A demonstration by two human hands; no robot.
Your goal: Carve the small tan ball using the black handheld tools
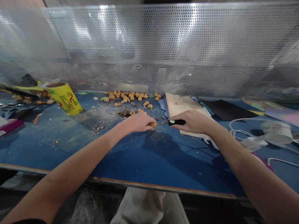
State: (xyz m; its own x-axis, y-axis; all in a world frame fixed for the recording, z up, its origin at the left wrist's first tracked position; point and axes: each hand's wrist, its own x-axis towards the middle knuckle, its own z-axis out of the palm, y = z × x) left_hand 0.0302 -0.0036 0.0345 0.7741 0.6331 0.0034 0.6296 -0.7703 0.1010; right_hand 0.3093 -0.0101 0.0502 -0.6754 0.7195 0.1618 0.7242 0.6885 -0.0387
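My left hand (140, 122) rests on the blue table (130, 161) with its fingers closed on a small tan nut-like piece (153, 124). Just to its right, my right hand (195, 122) grips a small black-handled tool (177, 122) whose tip points left toward that piece. The two hands are a short gap apart. A scatter of several similar tan pieces (127, 97) lies farther back on the table, along with shell crumbs and dust (102, 119).
A yellow tape roll (66, 98) lies at back left beside more tan pieces (28, 99). A beige card (181, 104), dark sheets (224, 109) and white cables (254, 130) sit at right. A perforated metal screen (163, 46) closes the back. The table's front edge (140, 184) is near me.
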